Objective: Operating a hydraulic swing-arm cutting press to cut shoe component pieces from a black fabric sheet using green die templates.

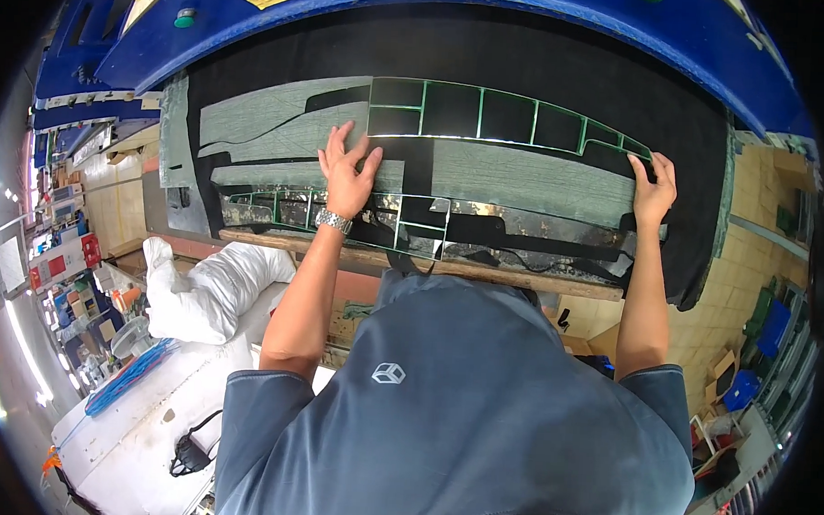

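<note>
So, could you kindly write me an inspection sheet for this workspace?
Surface: black sheet with grey panels; wooden strip along the near edge.
Job's things: far frame, green-edged; near frame, similar, partly hidden by the left forearm.
Clutter: white cloth bundle and small black strapped item on the white table.
Hands: right hand pinches the far frame's right end; left hand open by its near left corner, contact unclear.
Cables: blue strands at left; cannot tell whether they are cables.
Surroundings: blue machine beyond; tiled floor at right.
</note>
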The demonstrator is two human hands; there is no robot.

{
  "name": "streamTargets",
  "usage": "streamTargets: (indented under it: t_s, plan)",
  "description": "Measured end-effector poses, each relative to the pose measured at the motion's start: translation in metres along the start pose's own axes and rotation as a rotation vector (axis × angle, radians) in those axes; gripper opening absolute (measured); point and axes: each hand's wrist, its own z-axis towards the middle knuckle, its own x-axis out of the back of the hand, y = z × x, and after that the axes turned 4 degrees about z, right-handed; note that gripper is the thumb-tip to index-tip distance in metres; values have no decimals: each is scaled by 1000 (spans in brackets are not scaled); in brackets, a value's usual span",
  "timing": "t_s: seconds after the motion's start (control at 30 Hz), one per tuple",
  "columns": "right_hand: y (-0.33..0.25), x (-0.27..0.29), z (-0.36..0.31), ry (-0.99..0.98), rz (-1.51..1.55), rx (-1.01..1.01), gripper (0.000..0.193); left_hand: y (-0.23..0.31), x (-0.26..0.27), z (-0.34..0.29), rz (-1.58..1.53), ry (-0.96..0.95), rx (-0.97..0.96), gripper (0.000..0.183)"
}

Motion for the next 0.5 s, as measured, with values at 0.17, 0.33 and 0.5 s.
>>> streamTargets:
  t_s: [0.17,0.33,0.5]
  plan:
    - [-2,0,-1,28,14,-2,35,2,2,0,-26,-18,20,38]
    - [1,0,-1,17,21,-11,34,1,1,-2,3,-17,3,40]
    - [1,3,-1,6,4,-4,32,2,2,-2,-18,-35,3,43]
